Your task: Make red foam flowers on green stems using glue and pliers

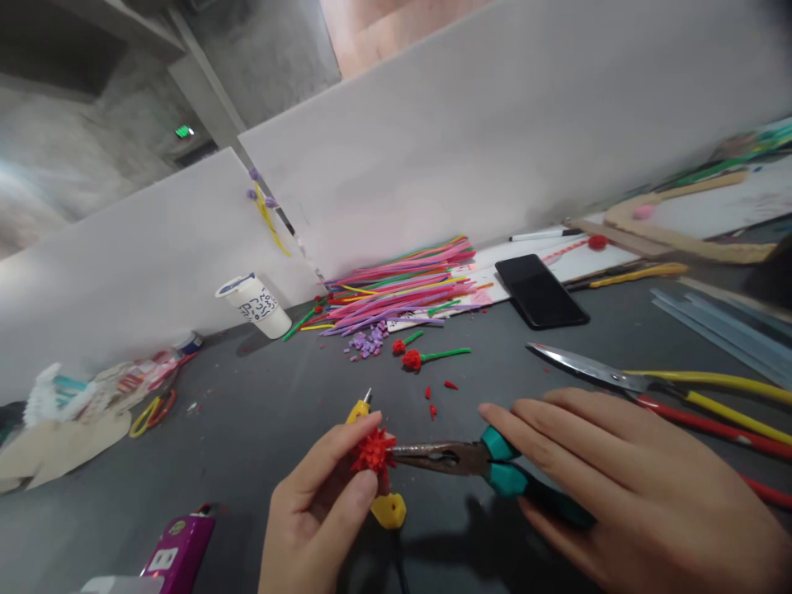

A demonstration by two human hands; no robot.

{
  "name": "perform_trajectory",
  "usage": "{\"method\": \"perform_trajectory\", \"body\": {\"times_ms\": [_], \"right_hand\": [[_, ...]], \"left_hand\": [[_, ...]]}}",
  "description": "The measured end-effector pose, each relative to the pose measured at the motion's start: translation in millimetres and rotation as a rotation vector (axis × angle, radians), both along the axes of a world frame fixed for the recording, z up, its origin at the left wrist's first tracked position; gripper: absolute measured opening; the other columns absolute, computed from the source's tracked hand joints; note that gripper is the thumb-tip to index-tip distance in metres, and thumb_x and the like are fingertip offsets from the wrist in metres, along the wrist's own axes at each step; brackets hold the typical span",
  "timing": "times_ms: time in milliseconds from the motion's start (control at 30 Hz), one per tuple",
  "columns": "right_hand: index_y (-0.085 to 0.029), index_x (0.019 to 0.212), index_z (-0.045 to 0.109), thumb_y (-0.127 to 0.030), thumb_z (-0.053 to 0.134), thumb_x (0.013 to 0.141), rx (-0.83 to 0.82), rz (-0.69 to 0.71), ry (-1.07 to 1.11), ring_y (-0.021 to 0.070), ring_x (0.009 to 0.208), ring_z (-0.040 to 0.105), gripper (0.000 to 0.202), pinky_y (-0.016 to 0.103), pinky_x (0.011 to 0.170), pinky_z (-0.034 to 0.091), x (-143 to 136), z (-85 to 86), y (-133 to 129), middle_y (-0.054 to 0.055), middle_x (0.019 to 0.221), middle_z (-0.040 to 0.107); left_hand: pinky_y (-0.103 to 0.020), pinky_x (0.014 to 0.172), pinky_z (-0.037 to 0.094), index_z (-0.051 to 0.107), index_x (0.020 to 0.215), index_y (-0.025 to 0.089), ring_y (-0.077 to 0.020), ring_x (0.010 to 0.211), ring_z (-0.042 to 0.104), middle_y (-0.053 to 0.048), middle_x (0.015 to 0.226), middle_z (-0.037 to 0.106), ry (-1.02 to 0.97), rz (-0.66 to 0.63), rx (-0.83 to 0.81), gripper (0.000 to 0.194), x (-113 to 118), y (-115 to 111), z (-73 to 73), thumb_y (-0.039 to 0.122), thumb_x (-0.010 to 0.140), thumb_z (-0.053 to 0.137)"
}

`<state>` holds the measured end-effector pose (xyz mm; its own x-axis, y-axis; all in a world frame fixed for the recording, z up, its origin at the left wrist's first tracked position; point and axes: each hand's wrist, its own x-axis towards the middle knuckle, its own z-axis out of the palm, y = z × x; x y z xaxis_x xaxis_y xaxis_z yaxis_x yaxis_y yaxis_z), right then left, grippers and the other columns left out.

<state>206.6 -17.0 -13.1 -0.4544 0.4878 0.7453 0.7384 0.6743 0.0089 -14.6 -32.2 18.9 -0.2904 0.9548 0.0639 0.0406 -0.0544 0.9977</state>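
My left hand pinches a small red spiky flower head between thumb and fingers. In my right hand are needle-nose pliers with teal and black grips, whose tips meet the flower head's right side. How tightly the jaws close is hard to see. Beneath and behind my left fingers lies a yellow hot glue gun, partly hidden, its metal nozzle pointing away. Beyond my hands are two red flowers on green stems and a few red bits.
Long shears lie at right, close to my right hand. Behind them rests a black phone. Colourful sticks, purple bits and a white cup stand toward the white partition. A purple box sits front left.
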Motion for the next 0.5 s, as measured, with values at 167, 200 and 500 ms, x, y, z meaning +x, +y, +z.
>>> {"method": "perform_trajectory", "body": {"times_ms": [167,200,500], "right_hand": [[-0.02,0.118,0.058,-0.016,0.045,0.09,-0.152,0.033,0.144,0.022,0.088,0.063,0.031,0.034,0.076,0.05,-0.5,-3.1,-2.3,0.006,0.102,0.071],[-0.023,0.118,0.059,-0.015,0.045,0.087,-0.197,0.039,0.194,0.0207,0.089,0.064,0.034,0.033,0.078,0.05,-0.8,-3.9,-2.9,0.004,0.103,0.071],[-0.03,0.105,0.066,-0.012,0.049,0.071,-0.391,0.144,0.318,0.015,0.074,0.069,0.043,0.021,0.063,0.053,-5.3,-2.2,-3.9,-0.001,0.087,0.071]], "left_hand": [[-0.016,0.051,0.049,0.077,0.081,0.024,-0.0106,0.051,0.061,0.0,0.064,0.073,-0.143,-0.021,0.0,0.019,-3.3,-0.6,3.5,0.039,0.071,0.08],[-0.015,0.049,0.047,0.076,0.08,0.022,-0.0103,0.05,0.06,0.0,0.061,0.072,-0.183,-0.039,-0.031,0.02,-4.3,0.0,4.5,0.041,0.073,0.079],[-0.011,0.038,0.031,0.08,0.074,0.019,-0.0032,0.037,0.047,0.0,0.051,0.066,-0.244,-0.178,-0.231,0.034,-5.8,2.8,3.3,0.052,0.068,0.08]]}}
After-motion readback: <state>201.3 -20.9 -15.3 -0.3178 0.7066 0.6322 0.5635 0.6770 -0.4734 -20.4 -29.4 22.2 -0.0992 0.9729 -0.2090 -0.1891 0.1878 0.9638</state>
